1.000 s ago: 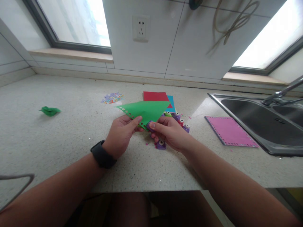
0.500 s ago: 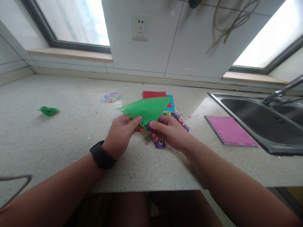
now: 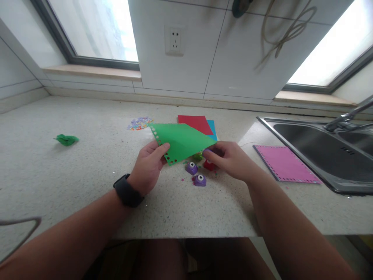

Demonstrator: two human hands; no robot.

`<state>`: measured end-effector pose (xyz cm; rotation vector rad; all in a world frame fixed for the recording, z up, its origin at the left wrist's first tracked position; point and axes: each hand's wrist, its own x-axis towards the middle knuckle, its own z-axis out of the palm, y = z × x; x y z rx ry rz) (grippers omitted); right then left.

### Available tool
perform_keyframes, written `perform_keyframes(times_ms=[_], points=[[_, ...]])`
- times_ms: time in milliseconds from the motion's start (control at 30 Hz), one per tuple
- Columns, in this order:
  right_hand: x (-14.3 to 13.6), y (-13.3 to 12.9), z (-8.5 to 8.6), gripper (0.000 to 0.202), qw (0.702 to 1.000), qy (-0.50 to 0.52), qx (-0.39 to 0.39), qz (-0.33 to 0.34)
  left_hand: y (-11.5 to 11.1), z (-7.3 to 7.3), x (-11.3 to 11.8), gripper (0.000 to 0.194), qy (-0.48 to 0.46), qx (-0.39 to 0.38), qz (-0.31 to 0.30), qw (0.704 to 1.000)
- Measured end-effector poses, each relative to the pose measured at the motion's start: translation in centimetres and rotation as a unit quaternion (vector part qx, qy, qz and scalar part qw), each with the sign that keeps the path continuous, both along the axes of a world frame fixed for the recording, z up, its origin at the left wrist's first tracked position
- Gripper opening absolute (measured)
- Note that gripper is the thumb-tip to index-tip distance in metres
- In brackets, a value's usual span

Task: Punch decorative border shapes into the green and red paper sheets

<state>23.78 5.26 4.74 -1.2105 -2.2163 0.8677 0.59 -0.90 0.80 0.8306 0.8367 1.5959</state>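
A green paper sheet [image 3: 183,142] with small holes punched along its left and lower edges is pinched at its left side by my left hand [image 3: 148,159]. My right hand [image 3: 230,157] is at the sheet's right corner, its thumb and fingers closed round a purple punch [image 3: 206,153] that is mostly hidden. Under and beside that hand are a red punch [image 3: 208,165] and a green punch [image 3: 197,156]. Two purple punches, one [image 3: 191,167] behind the other [image 3: 199,180], stand on the counter just below the sheet.
Red paper [image 3: 195,123] and blue paper [image 3: 212,126] lie behind the green sheet. Confetti [image 3: 140,123] is piled at the back left, a crumpled green piece [image 3: 67,140] farther left. Pink punched paper [image 3: 287,163] lies by the sink [image 3: 311,151] on the right.
My right hand has moved right with the purple punch, from the sheet's lower edge to its right corner. The sheet has spread flatter, and more of the punches below it show.
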Motion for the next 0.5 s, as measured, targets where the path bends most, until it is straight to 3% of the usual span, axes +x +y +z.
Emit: perform_keyframes(times_ms=[67, 133, 300, 500], points=[[0.4, 0.0, 0.3, 0.029, 0.99, -0.111, 0.089, 0.008, 0.0, -0.1, -0.2, 0.023, 0.004, 0.005, -0.014, 1.0], [0.4, 0.1, 0.3, 0.026, 0.979, -0.149, 0.138, 0.023, -0.1, -0.1, -0.4, 0.022, 0.009, 0.011, -0.028, 0.999], [0.0, 1.0, -0.7, 0.016, 0.969, -0.118, 0.206, 0.071, -0.3, -0.1, -0.6, 0.02, -0.007, 0.024, -0.054, 0.998], [-0.1, 1.2, -1.1, 0.015, 0.966, -0.119, 0.206, 0.098, 0.3, -0.4, -0.7, 0.024, 0.031, -0.003, -0.034, 0.999]])
